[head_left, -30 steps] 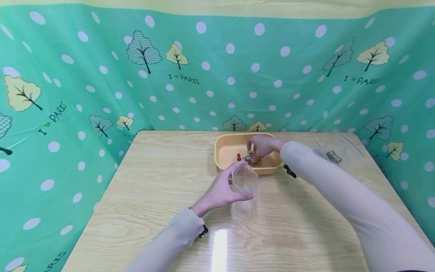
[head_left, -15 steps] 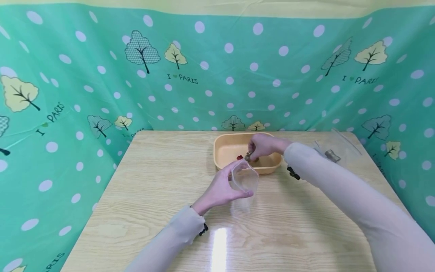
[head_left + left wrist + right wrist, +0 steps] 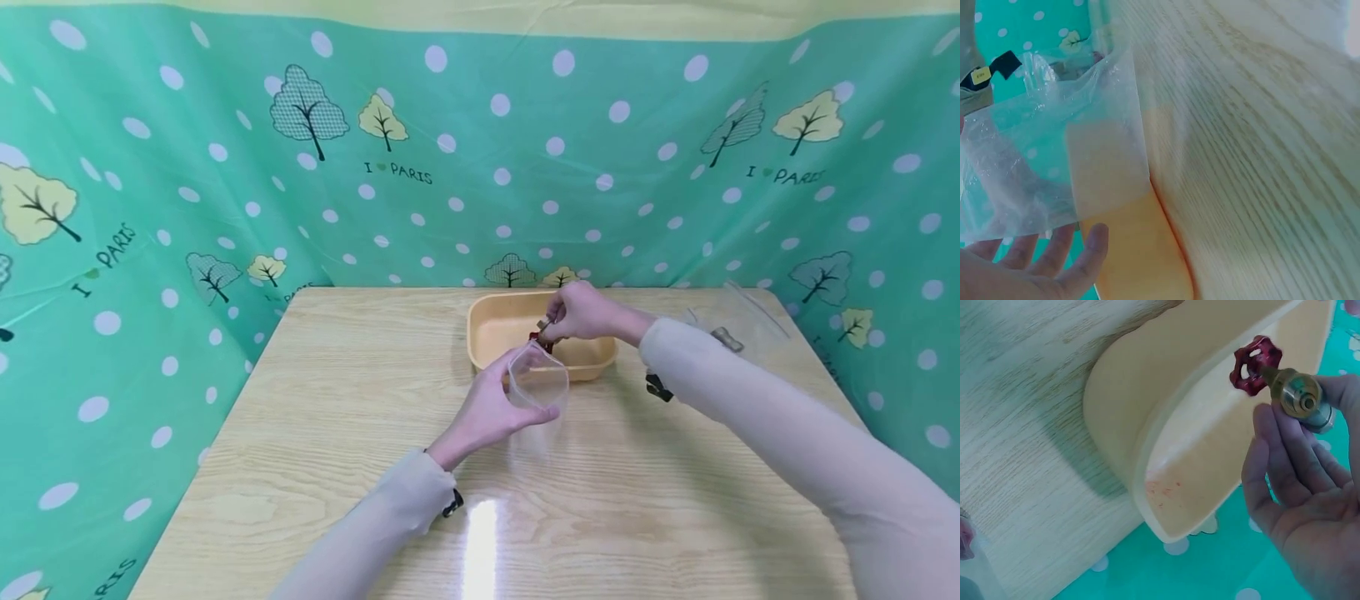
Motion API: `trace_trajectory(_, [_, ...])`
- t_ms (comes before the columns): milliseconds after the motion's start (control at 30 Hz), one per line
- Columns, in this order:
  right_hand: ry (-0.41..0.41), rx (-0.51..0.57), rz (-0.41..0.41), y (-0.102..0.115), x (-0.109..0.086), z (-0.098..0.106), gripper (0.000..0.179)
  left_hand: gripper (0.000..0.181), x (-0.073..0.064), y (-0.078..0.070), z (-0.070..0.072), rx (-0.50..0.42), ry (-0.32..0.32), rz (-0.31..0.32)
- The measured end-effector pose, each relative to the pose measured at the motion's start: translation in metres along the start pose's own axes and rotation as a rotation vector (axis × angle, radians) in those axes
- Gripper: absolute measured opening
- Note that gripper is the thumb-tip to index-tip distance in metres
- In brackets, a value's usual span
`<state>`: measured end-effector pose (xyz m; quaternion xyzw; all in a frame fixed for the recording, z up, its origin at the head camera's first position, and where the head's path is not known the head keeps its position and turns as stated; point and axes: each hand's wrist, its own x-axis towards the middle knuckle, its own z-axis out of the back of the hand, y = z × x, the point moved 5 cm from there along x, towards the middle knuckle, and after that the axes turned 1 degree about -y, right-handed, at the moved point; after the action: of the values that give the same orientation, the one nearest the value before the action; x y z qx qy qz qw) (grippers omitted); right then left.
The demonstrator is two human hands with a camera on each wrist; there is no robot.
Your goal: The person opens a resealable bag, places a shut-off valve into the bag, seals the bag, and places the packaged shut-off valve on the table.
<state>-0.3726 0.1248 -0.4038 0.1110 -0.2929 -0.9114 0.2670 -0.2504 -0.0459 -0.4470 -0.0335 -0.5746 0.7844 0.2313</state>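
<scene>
A brass valve (image 3: 1300, 397) with a red handwheel (image 3: 1256, 365) is pinched between the thumb and fingers of my right hand (image 3: 588, 310), above the tan plastic tray (image 3: 498, 329). In the right wrist view the handwheel points away from the palm. My left hand (image 3: 487, 410) holds a clear plastic bag (image 3: 542, 383) by its mouth, thumb on the near side and fingers on the far side, keeping it spread. The bag's mouth stands just in front of the tray, close to the valve. Nothing shows inside this bag in the left wrist view.
At the back right of the wooden table (image 3: 315, 400) lies another clear zip bag (image 3: 757, 321), with a grey metal fitting (image 3: 726, 338) in or on it. A green dotted curtain (image 3: 420, 125) hangs along the back and sides.
My right hand has lifted the valve up from the tray and turned it, bringing the handwheel near the bag's mouth. My left hand still holds the bag in about the same place.
</scene>
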Motion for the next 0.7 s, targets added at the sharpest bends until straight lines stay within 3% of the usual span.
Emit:
trace_trajectory(200, [-0.11, 0.008, -0.014, 0.01, -0.012, 0.018, 0.019, 0.08, 0.003, -0.002, -0.001, 0.019, -0.008, 0.016])
trace_trajectory(700, [-0.194, -0.026, -0.115, 0.043, -0.037, 0.051, 0.017, 0.076, 0.006, -0.001, -0.004, 0.053, -0.023, 0.004])
